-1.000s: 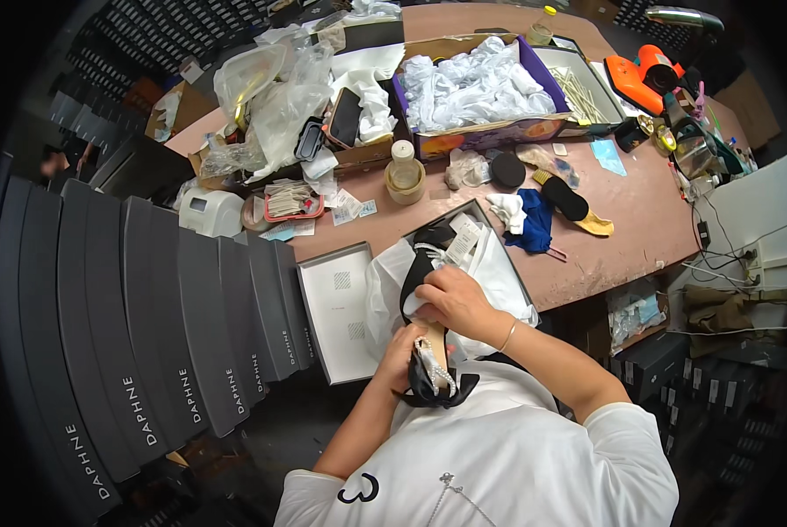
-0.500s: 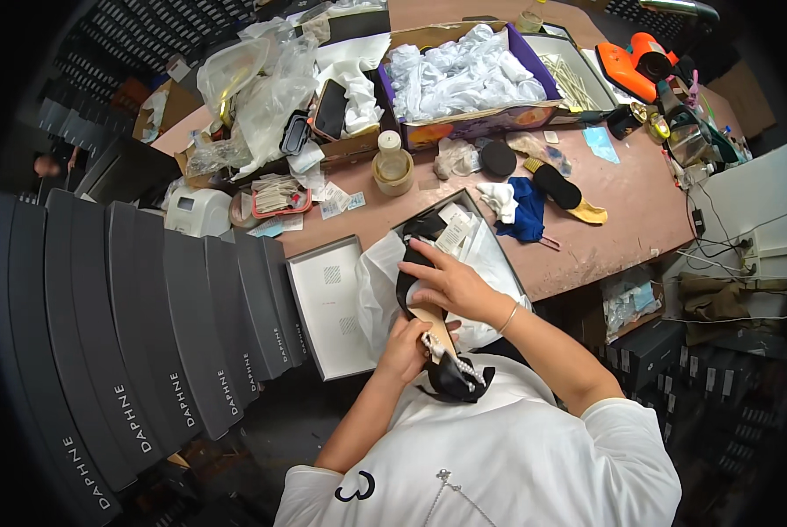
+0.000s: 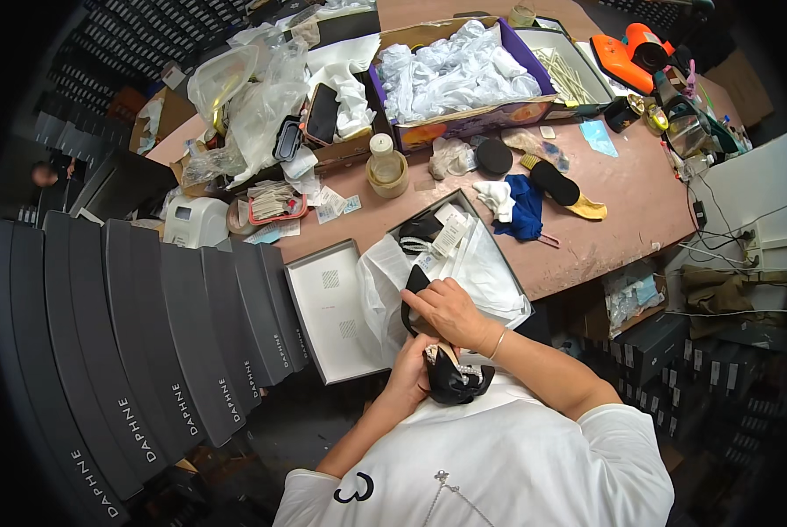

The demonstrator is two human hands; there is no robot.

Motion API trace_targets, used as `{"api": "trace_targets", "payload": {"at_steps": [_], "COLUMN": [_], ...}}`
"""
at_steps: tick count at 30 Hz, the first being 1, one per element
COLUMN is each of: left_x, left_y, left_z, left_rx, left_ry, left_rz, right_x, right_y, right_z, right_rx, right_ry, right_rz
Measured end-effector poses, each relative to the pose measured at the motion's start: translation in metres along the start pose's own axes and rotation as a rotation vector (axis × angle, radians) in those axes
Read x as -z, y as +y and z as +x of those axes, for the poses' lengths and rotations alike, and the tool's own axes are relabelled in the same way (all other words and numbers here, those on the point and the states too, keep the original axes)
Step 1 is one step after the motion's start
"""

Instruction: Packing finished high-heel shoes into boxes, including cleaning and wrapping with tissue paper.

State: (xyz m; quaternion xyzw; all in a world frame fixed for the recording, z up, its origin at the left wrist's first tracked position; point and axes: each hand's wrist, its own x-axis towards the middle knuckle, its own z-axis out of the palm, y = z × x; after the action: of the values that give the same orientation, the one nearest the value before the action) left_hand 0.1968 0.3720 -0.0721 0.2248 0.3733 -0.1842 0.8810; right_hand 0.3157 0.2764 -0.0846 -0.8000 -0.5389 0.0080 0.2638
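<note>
**A:** What are the hands doing?

**B:** Both grasp a black satin high-heeled shoe with a sparkly trim (image 3: 453, 378), held close against the person's white T-shirt (image 3: 499, 465) — just below the near edge of the open grey shoebox lined with white tissue paper (image 3: 490, 272). The left hand (image 3: 411, 373) is wrapped around the shoe from the left and below, fingers closed on it. The right hand (image 3: 449, 307) is closed on the shoe's upper end, pinching a black strap or heel part; which of the two, I cannot tell. A thin bracelet (image 3: 499, 342) sits on the right wrist.

**A:** And the shoebox itself?

**B:** It rests at the near edge of the reddish-brown wooden desk (image 3: 639, 202). Inside it, at the far end, lies another black shoe with white paper tags (image 3: 428, 233). The box's grey lid (image 3: 332, 307) lies open side up, just left of the box.

**A:** What else is around the box?

**B:** Beyond it, to the right — a blue cloth (image 3: 525, 206) touching a white rag (image 3: 499, 195), and a black insole on a yellow sole (image 3: 564, 189) beside them. Straight beyond the box stands a small clear bottle with a white cap (image 3: 384, 162). Further beyond is a purple cardboard box filled with crumpled white paper (image 3: 463, 75). Far left of the shoebox, a row of black shoebox lids (image 3: 147, 325) stands overlapped on edge.
</note>
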Motion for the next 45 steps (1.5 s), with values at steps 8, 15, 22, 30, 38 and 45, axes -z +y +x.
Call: {"api": "trace_targets", "payload": {"at_steps": [8,15,22,30,38,45], "left_x": [0.029,-0.001,-0.026,0.003,0.008,-0.001], "left_y": [-0.008,0.000,0.001,-0.002,0.011,0.008], "left_z": [0.026,0.029,0.011,0.025,0.020,0.012], "left_rx": [-0.075,-0.259,-0.249,-0.306,-0.090,-0.160], "left_ry": [0.078,0.275,0.053,0.173,-0.112,0.075], "left_rz": [-0.117,0.149,-0.099,-0.106,-0.248,-0.046], "right_x": [0.015,0.032,0.037,0.019,0.048,0.026], "right_y": [0.038,0.034,-0.006,0.036,0.025,0.002], "right_z": [-0.035,-0.025,-0.001,-0.076,-0.013,-0.004], "right_rx": [-0.324,-0.481,-0.385,-0.443,-0.328,0.109], "right_ry": [0.120,0.068,-0.294,-0.356,-0.027,-0.189], "right_rz": [0.247,0.693,0.408,0.168,0.140,-0.038]}}
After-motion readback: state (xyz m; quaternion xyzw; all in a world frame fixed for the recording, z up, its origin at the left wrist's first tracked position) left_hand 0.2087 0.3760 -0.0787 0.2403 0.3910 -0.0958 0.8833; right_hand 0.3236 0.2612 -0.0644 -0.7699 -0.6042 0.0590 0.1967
